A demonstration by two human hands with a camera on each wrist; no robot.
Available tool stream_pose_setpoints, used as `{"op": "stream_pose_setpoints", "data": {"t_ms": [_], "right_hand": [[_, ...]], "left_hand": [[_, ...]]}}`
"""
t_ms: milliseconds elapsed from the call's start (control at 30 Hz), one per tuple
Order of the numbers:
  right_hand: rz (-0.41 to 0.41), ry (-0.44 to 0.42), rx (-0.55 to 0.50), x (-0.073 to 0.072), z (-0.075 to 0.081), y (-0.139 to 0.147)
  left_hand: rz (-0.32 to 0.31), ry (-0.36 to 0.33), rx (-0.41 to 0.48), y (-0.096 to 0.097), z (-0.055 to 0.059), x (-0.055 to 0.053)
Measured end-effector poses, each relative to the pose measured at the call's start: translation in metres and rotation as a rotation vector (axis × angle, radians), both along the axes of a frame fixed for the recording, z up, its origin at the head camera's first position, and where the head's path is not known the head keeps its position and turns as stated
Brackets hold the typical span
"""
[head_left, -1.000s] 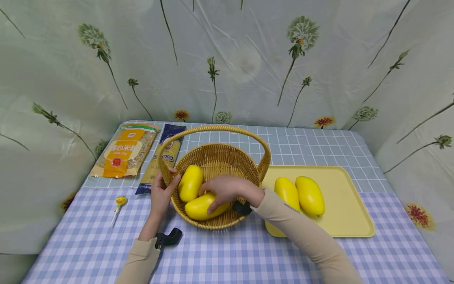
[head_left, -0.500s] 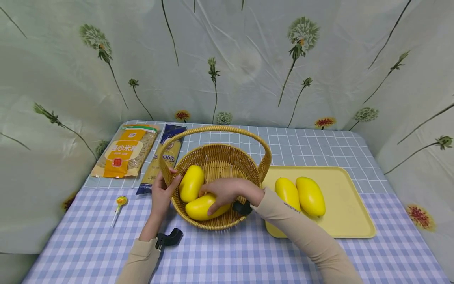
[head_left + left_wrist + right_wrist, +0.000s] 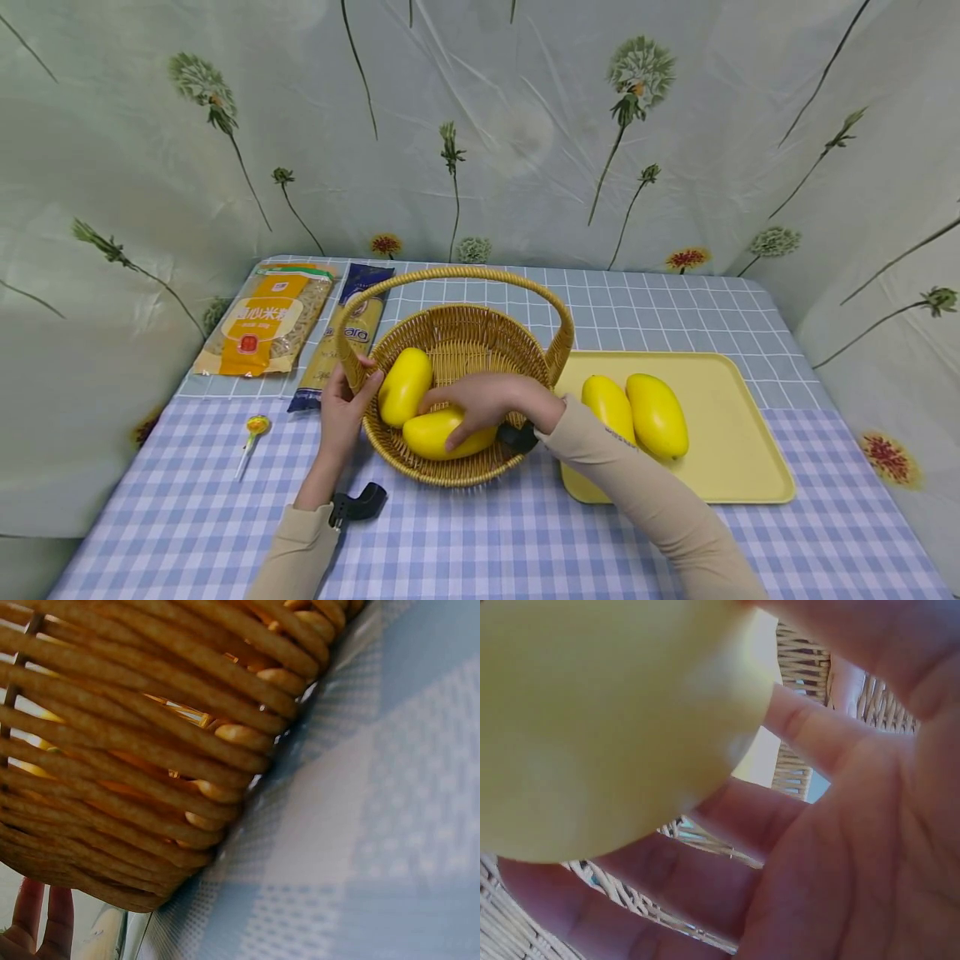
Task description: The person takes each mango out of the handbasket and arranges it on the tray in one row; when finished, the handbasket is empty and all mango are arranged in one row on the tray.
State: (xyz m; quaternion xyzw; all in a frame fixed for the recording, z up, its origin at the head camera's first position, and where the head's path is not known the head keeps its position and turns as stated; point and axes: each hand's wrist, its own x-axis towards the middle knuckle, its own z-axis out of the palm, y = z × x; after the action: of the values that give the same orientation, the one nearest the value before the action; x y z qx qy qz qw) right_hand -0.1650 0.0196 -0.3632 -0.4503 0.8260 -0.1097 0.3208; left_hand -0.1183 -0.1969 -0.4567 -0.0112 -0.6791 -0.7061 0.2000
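Observation:
A woven basket (image 3: 465, 321) with a tall arched handle stands mid-table. At its left side, my left hand (image 3: 342, 421) grips the wall by the foot of the handle, thumb near the rim; two fingertips (image 3: 58, 919) show past the weave in the left wrist view. Inside, my right hand (image 3: 483, 403) holds a yellow mango (image 3: 431, 437), thumb on the near side and fingers on the far side. In the right wrist view the mango (image 3: 607, 727) lies against the curved fingers. A second mango (image 3: 405, 387) leans at the basket's left wall.
To the right, a yellow tray (image 3: 735, 442) bears two mangoes (image 3: 657, 417), partly behind the right sleeve. A bag of dry food (image 3: 258, 325) and a blue-and-gold packet (image 3: 348, 321) lie back left. A lollipop (image 3: 255, 427) lies left of the left hand.
The mango in my right hand has shifted slightly right inside the basket, and the hand with it. My left hand keeps its place on the basket.

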Motion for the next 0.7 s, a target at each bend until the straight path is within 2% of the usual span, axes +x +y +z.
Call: {"op": "stream_pose_setpoints", "data": {"t_ms": [467,700], "right_hand": [[-0.017,0.023,0.028,-0.001,0.003,0.007],[-0.017,0.044,-0.002,-0.001,0.006,0.012]], "left_hand": [[-0.001,-0.002,0.008,0.000,-0.001,0.000],[0.004,-0.002,-0.002,0.000,0.000,0.000]]}}
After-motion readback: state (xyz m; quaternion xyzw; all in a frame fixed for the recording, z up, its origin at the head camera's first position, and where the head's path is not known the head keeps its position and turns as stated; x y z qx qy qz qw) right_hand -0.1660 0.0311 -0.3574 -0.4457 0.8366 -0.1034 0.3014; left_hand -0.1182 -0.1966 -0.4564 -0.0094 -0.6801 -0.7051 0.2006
